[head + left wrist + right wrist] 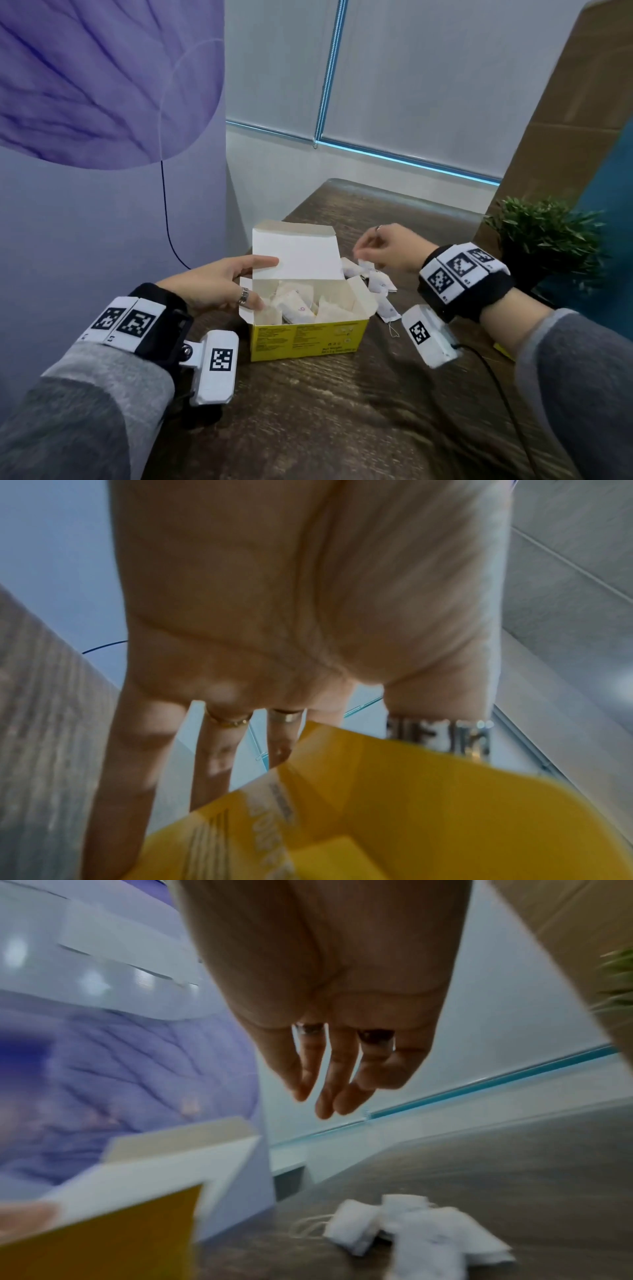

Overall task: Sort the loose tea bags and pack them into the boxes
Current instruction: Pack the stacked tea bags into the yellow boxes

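An open yellow tea box (308,339) stands mid-table with its white lid (296,253) raised and several tea bags (301,306) inside. My left hand (222,281) rests against the box's left side, index finger along the lid and thumb over the left flap. In the left wrist view its fingers (212,753) lie straight behind the yellow box (411,818). Loose tea bags (376,284) lie just right of the box. My right hand (380,248) hovers over them, fingers pointing down and empty. The right wrist view shows its fingers (329,1091) relaxed above the tea bags (421,1229).
A small potted plant (544,236) stands at the table's right side. A black cable (496,383) runs over the dark wooden table (342,428) from my right wrist. A yellow corner (503,349) shows behind my right forearm. A wall closes off the left.
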{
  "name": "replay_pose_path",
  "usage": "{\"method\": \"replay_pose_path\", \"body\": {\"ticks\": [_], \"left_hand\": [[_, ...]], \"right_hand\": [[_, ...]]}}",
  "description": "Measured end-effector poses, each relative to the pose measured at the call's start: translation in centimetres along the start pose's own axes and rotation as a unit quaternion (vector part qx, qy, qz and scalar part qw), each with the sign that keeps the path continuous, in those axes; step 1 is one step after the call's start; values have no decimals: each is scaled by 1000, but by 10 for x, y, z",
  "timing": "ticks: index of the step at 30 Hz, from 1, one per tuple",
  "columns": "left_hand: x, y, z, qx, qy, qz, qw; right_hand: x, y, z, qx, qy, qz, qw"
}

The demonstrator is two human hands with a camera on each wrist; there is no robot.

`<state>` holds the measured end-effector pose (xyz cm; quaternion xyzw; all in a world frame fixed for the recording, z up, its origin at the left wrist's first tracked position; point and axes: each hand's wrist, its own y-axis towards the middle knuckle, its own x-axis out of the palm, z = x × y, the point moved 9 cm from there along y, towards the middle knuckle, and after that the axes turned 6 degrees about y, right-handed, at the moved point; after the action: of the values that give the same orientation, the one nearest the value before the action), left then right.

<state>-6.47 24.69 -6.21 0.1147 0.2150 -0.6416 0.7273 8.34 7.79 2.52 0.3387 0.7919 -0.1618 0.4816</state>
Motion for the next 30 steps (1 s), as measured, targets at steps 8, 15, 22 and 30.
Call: {"method": "replay_pose_path", "body": {"ticks": [8,15,22,30], "left_hand": [[-18,5,-10,3,-35,27,999],[-22,7,-13,-6,-40,27,999],[-20,7,-13,-13,-48,25,998],[-20,5,-11,-14,-36,24,999]], "right_hand": [[47,4,120,199,-6,-126,972],[47,21,128,187,103,-130,968],[34,46,141,224,74,-51,970],[32,43,130,152,100,-30,983]]}}
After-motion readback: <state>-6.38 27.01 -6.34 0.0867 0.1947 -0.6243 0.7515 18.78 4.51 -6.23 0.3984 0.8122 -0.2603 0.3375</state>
